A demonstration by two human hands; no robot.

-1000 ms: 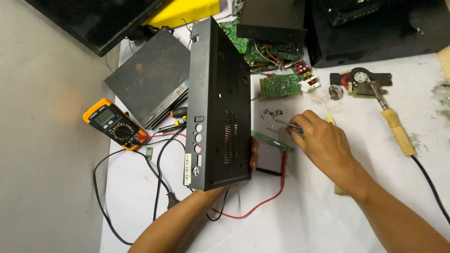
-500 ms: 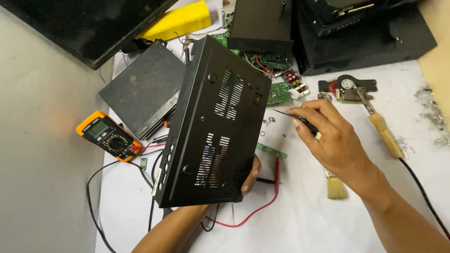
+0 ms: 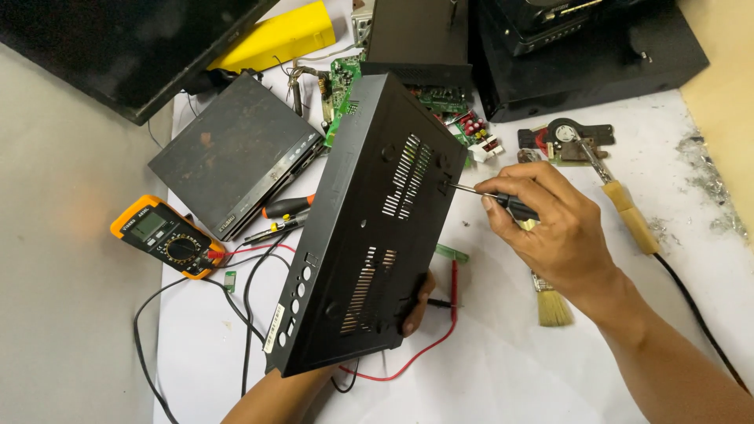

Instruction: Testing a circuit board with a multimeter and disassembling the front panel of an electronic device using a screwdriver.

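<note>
Your left hand (image 3: 412,310) props the black box (image 3: 369,228) tilted above the desk (image 3: 503,369), fingers clamped round its lower edge. It looks stiff, smooth sheet metal, likely light. At three o'clock, your right hand (image 3: 550,228) pinches the screwdriver (image 3: 495,199) against its side.

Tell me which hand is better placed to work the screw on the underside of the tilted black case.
Right. The right hand already grips the screwdriver, its tip resting at the black case near the upper vent slots. The left hand is occupied underneath, propping the case up at a tilt.
</note>
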